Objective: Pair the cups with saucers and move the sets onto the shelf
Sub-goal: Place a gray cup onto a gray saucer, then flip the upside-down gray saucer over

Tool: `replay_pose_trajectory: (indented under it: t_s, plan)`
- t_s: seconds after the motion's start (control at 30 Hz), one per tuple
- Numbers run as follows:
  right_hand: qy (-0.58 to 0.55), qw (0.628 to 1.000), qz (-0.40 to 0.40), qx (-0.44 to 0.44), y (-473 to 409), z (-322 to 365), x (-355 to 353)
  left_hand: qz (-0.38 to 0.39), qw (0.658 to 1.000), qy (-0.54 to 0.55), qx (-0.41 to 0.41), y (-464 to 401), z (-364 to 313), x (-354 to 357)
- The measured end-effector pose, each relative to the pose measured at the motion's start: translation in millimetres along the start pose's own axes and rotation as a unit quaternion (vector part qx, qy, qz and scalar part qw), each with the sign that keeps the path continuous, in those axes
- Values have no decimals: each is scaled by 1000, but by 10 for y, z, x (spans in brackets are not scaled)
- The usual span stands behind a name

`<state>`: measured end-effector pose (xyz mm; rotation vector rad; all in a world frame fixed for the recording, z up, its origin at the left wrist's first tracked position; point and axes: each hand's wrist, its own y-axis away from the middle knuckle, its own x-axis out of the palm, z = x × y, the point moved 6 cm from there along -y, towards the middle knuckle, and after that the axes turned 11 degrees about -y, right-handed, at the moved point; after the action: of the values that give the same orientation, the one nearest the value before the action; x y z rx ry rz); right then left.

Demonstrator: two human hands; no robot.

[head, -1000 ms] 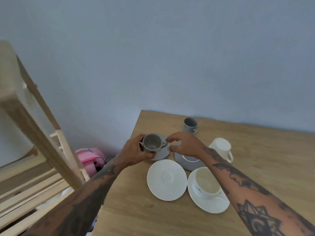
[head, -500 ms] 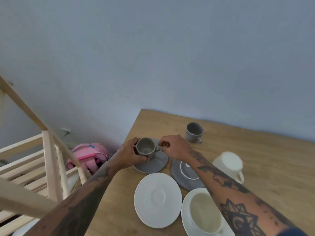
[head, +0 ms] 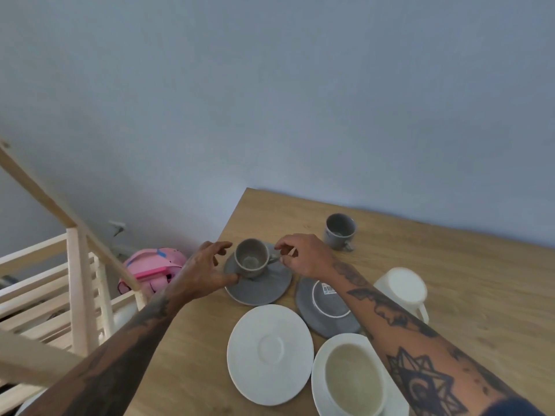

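A grey cup [head: 251,258] stands upright on a grey saucer [head: 258,291] near the table's left edge. My left hand [head: 204,270] is beside the cup with its fingers spread off it and its thumb at the saucer's rim. My right hand [head: 303,255] pinches at the cup's handle from the right. A second grey cup [head: 341,231] stands further back. Under my right forearm lies another grey saucer [head: 326,310], upside down. In front are an empty white saucer [head: 270,354] and a white cup [head: 354,382] on its white saucer [head: 318,396]. Another white cup [head: 401,288] sits upturned at the right.
The wooden slatted shelf [head: 81,295] stands to the left of the wooden table [head: 465,295], lower than the tabletop. A pink bag [head: 153,268] lies on the floor between them, against the blue-grey wall.
My left hand has let go of the grey cup and spread its fingers. The cup now rests on the grey saucer. The view has tilted down and shifted slightly.
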<state>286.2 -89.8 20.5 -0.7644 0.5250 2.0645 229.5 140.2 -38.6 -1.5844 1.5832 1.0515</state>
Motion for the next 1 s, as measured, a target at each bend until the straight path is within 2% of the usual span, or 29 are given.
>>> replay_pose_trajectory:
  t_s: [0.07,0.2,0.23,0.3,0.33,0.37,0.47,0.57,0.67,0.77,0.83,1.0]
  plan:
    - [14,1000,-2,27,114,-144,-90,5,1000,-5,-15,68,102,75]
    - [132,981,43,133,425,-622,-217,14,999,8,-47,186,82,170]
    - [152,974,50,161,488,-726,-244,-9,997,18,-76,250,39,144]
    - [153,967,42,201,563,-852,-284,-111,982,50,-146,490,-95,74]
    - [140,966,32,214,582,-885,-299,-169,970,77,-157,650,-213,75]
    - [123,966,20,225,588,-910,-314,-194,964,98,-154,800,-385,121]
    - [101,962,-7,255,604,-972,-375,-106,981,146,-74,958,-1052,497]
    - [103,954,-16,282,652,-1035,-448,-26,993,115,-28,767,-1607,700]
    - [84,951,-13,298,740,-1086,-528,51,996,33,-66,514,-1829,818]
    - [56,944,-15,324,828,-1138,-604,89,988,-87,-93,388,-1885,837]
    - [18,936,-27,350,886,-1177,-627,110,978,-129,-119,360,-1883,849]
    - [-153,896,-67,411,997,-1314,-517,118,977,-78,-157,311,-1864,853]
